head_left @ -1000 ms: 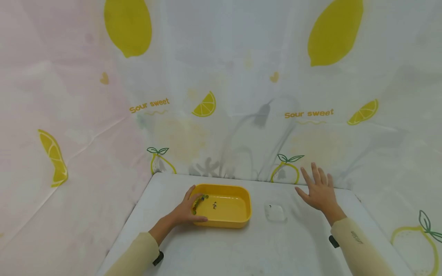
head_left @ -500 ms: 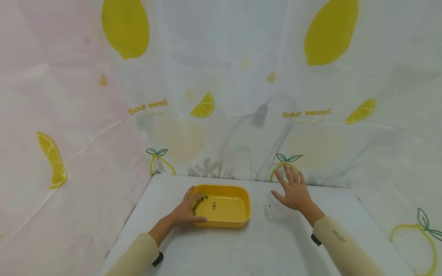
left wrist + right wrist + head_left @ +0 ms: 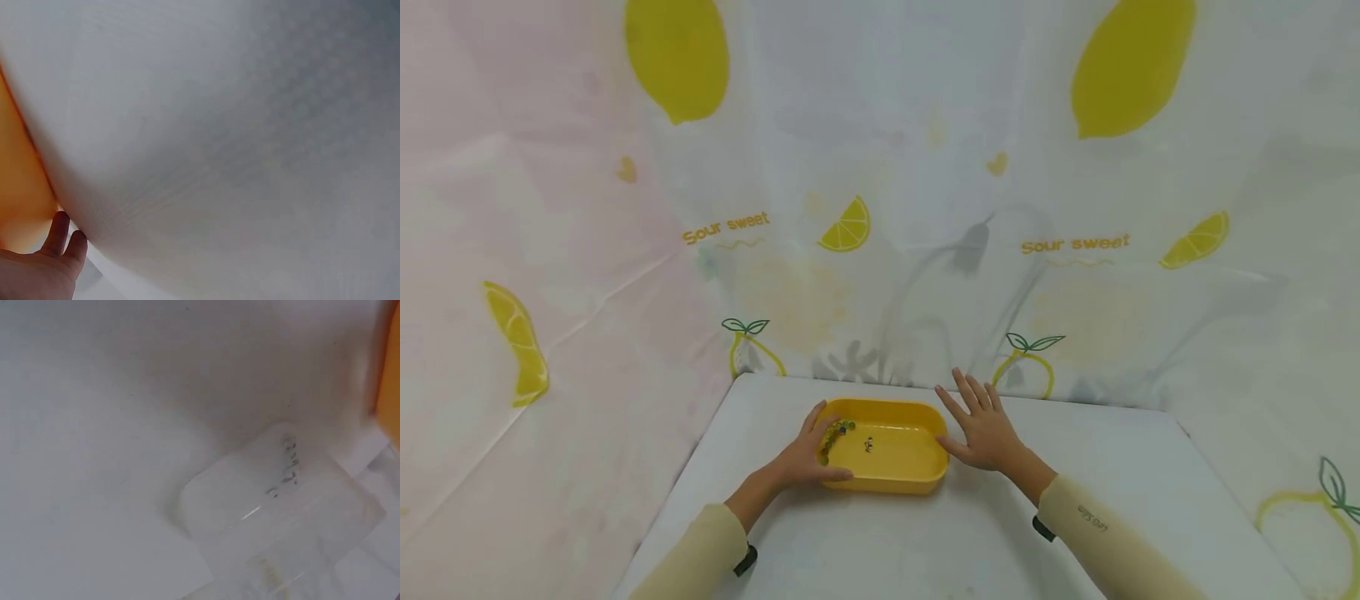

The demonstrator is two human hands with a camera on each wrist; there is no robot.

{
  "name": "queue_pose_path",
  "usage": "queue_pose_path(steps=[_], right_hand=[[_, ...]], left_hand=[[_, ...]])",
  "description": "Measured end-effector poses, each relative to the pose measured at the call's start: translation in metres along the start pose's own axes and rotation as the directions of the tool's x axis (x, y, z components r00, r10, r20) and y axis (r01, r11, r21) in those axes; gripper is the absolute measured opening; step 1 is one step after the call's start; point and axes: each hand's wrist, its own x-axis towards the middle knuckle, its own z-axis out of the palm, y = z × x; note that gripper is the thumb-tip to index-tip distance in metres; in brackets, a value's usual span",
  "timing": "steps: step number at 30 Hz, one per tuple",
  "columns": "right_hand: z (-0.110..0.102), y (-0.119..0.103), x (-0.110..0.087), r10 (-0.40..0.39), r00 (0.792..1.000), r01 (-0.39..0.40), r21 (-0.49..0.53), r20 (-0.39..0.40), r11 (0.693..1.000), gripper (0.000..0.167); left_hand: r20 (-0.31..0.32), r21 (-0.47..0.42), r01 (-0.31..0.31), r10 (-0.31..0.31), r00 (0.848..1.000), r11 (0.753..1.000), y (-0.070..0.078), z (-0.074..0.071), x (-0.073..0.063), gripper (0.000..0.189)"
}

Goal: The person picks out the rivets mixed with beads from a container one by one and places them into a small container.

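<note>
My left hand (image 3: 805,454) holds the left end of a yellow plastic tray (image 3: 910,482), its thumb along the front rim and fingers at the back left. In the left wrist view, fingertips touch the table beside the tray's outer wall. Several small round beads (image 3: 831,442), mostly green, gather inside the tray's left end. A small black-and-white mark or piece (image 3: 868,445) shows on the tray floor; which, I cannot tell. My right hand (image 3: 988,433) hovers with spread fingers at the tray's right end, thumb overlapping the rim. A clear plastic box (image 3: 228,503) appears below it in the right wrist view.
The tray stands on a white table (image 3: 880,542). Behind it hangs a white cloth (image 3: 917,208) printed with lemons, which continues along the left and right sides. Dark marks (image 3: 290,459) show on the clear box.
My right hand has moved left across the table, from the right of the clear box to the tray's right end. The box is now hidden in the head view. The left hand stays put.
</note>
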Motion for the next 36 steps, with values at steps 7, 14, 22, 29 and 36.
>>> queue_pose_path(steps=[7, 14, 22, 29, 36], right_hand=[[0.017, -0.014, 0.008, -0.018, 0.999, 0.018, 0.01, 0.034, 1.0, 0.079], [0.021, -0.028, 0.017, -0.022, 0.999, 0.021, 0.026, 0.045, 0.999, 0.079], [0.018, -0.034, 0.022, -0.01, 0.998, 0.009, 0.021, 0.065, 1.0, 0.08], [0.014, -0.025, 0.018, 0.01, 0.999, -0.011, 0.014, 0.045, 1.0, 0.082], [0.024, -0.035, 0.024, -0.01, 0.998, 0.006, 0.064, 0.055, 0.998, 0.08]], left_hand=[[0.002, 0.013, -0.009, 0.009, 1.0, 1.0, 0.003, 0.0, -0.001, 0.107], [0.011, 0.001, 0.005, -0.005, 1.0, 1.0, 0.003, 0.002, -0.003, 0.105], [0.008, 0.005, 0.0, -0.001, 1.0, 1.0, 0.003, 0.001, -0.002, 0.104], [0.005, 0.008, 0.008, -0.008, 1.0, 1.0, 0.005, -0.002, -0.002, 0.105], [0.004, -0.004, 0.006, -0.006, 1.0, 1.0, 0.005, -0.001, -0.003, 0.104]])
